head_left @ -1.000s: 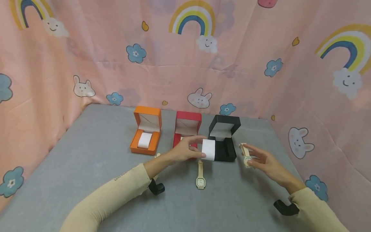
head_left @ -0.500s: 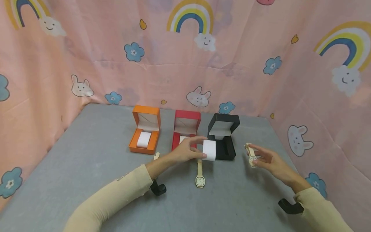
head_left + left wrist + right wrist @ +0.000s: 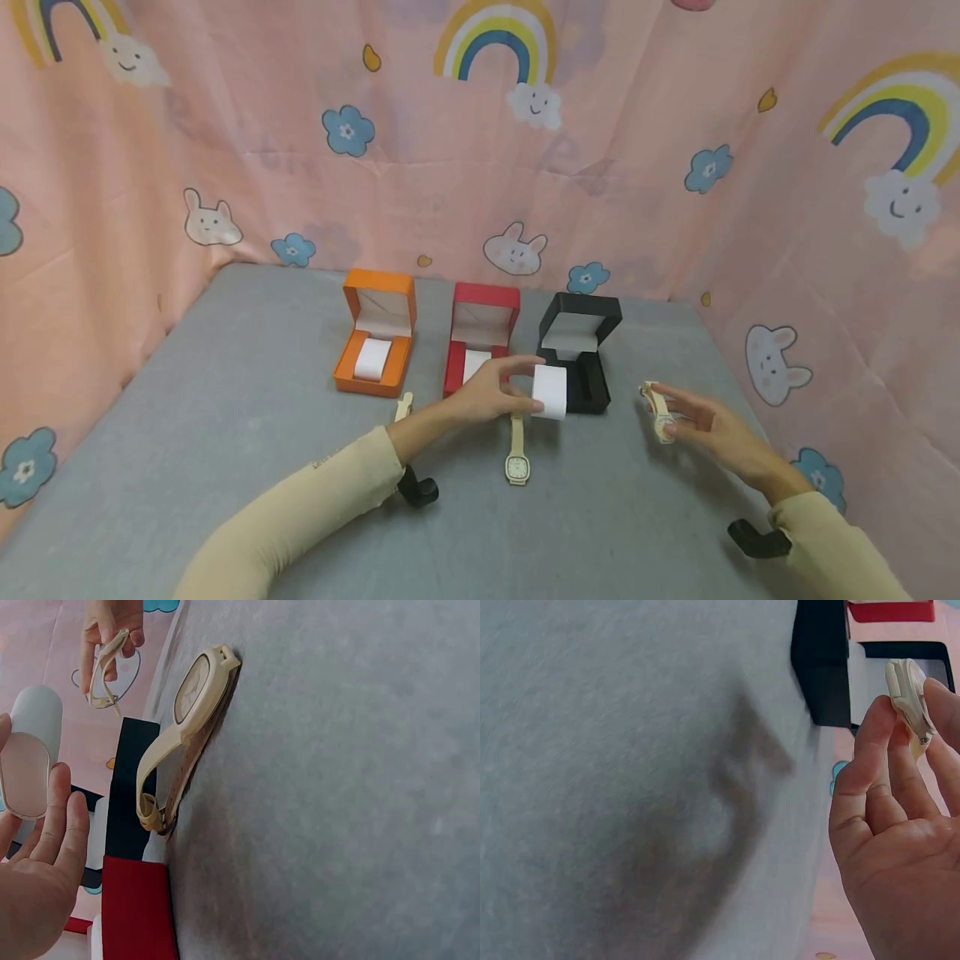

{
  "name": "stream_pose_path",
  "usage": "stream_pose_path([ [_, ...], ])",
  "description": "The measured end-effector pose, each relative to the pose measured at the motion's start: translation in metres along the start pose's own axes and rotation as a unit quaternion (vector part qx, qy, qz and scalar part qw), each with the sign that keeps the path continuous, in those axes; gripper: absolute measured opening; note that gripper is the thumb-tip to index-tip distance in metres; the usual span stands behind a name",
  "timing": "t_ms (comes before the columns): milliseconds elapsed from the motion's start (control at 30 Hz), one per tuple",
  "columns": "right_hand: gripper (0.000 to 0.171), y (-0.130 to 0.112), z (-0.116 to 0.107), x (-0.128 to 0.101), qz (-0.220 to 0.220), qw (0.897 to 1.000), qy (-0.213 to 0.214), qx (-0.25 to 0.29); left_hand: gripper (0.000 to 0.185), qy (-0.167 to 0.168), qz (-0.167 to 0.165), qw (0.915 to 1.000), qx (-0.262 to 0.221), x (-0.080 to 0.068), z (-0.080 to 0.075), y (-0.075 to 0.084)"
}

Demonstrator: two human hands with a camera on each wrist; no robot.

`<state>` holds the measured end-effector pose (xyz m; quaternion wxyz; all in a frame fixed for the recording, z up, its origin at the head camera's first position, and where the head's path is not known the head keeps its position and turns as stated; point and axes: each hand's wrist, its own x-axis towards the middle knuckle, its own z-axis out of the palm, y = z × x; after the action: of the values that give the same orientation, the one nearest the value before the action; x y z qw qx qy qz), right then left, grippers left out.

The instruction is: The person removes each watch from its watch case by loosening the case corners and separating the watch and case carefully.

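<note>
above the grey felt-like table (image 3: 225,392), just in front of the open black box (image 3: 581,354), the left hand (image 3: 491,392) pinches a smooth white rounded cushion (image 3: 550,392) between thumb and fingertips. off to the right, the right hand (image 3: 697,417) pinches a cream strap watch (image 3: 660,410) in the air. another cream watch with a squarish face (image 3: 517,454) lies flat on the table just below the cushion.
</note>
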<state>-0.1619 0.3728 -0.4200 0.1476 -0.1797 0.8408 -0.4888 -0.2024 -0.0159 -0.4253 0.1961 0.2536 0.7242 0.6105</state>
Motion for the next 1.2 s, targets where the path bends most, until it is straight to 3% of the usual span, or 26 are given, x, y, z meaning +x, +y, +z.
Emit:
stream_pose_path([
  [333, 0.065, 0.003, -0.002, -0.007, 0.088, 0.993, 0.004, -0.076, 0.066, 0.004, -0.01, 0.9998, -0.015, 0.005, 0.01, -0.006],
  [567, 0.063, 0.009, -0.004, -0.011, 0.076, 0.994, 0.005, -0.081, 0.067, 0.004, -0.016, 0.9997, -0.017, 0.008, 0.018, -0.006],
  [800, 0.065, 0.017, 0.0, -0.014, 0.092, 0.993, -0.002, -0.073, 0.068, -0.004, -0.021, 0.9996, -0.016, 0.011, 0.026, -0.01],
  [1200, 0.066, 0.012, 0.013, -0.011, 0.083, 0.994, -0.011, -0.076, 0.068, -0.004, -0.023, 0.9995, -0.02, 0.012, 0.03, -0.008],
])
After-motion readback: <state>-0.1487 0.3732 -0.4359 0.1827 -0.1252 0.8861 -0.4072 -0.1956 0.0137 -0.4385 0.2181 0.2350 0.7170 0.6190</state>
